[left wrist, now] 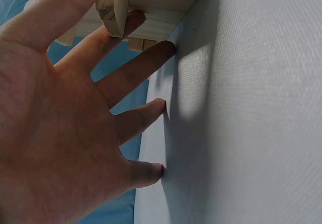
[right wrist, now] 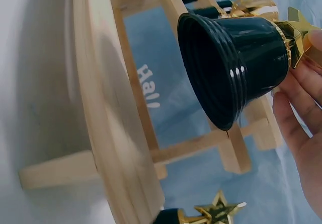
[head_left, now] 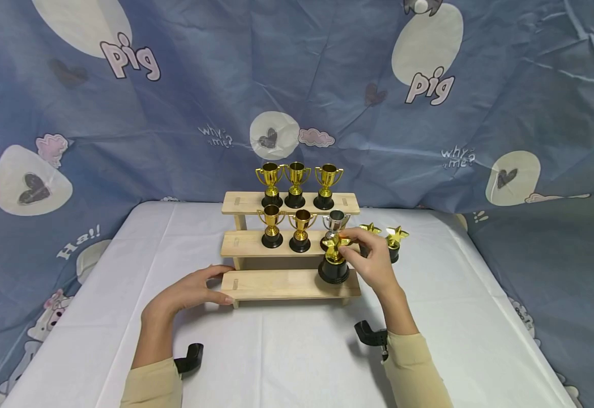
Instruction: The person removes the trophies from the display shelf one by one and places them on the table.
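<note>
My right hand [head_left: 370, 258] pinches the gold star top of a star trophy [head_left: 333, 271] with a black base. The trophy hangs over the right part of the lowest step of a three-step wooden stand [head_left: 281, 283]. Its hollow underside faces the camera in the right wrist view, apart from the wood. At the lowest step's left end, my left hand [head_left: 192, 289] holds the board between thumb and index finger, the other fingers spread near the tablecloth. Gold cup trophies stand on the top and middle steps, and a silver cup trophy [head_left: 335, 221] is partly hidden behind the held one.
Two more star trophies [head_left: 394, 241] stand on the white tablecloth [head_left: 297, 351] to the right of the stand, one partly behind my right hand. A blue printed cloth [head_left: 184, 147] hangs behind and along the sides.
</note>
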{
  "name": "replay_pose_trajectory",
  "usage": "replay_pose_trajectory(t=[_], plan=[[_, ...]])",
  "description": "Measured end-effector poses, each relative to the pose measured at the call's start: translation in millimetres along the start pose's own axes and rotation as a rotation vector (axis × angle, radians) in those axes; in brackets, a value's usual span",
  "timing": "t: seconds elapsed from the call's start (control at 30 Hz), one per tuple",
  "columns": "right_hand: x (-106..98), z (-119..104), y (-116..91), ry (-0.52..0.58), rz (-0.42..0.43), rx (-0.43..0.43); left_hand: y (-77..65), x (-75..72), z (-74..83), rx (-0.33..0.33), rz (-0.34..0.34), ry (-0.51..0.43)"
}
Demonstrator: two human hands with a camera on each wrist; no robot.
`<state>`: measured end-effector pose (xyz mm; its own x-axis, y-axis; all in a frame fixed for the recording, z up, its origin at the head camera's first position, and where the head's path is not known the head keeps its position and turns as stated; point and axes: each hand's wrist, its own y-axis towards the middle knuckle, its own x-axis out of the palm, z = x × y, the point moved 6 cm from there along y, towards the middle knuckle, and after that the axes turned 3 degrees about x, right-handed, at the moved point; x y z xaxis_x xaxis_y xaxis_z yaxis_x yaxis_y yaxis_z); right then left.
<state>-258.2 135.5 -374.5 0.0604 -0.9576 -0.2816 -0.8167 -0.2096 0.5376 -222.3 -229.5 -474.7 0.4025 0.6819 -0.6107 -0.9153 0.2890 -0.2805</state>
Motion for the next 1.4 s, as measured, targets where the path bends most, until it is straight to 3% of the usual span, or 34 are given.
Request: replay_pose_trajectory(t=[0.23,0.6,0.73,0.93,1.4], plan=[[-14.5,-30.2,1.6,-0.043,0.042,-0.021,-0.6,0.2,0.1,-0.006,-0.001,0.001],[-30.1,-31.2,1.0,-0.041,0.076,0.020,0.4,0.0,-0.3,0.000,-0.007,-0.001],[-36.0,-24.8,0.6,-0.047,0.092,0.047,0.3,-0.1,-0.4,0.003,-0.008,0.010],[-52.9,4.0,-1.2,-0.023,0.161,0.125,0.3,0.6,-0.4,0.007,-0.009,0.006],[-79.2,14.2,-4.0,-0.005,0.245,0.055,-0.1,0.9,1.3,0.002,-0.005,0.003]])
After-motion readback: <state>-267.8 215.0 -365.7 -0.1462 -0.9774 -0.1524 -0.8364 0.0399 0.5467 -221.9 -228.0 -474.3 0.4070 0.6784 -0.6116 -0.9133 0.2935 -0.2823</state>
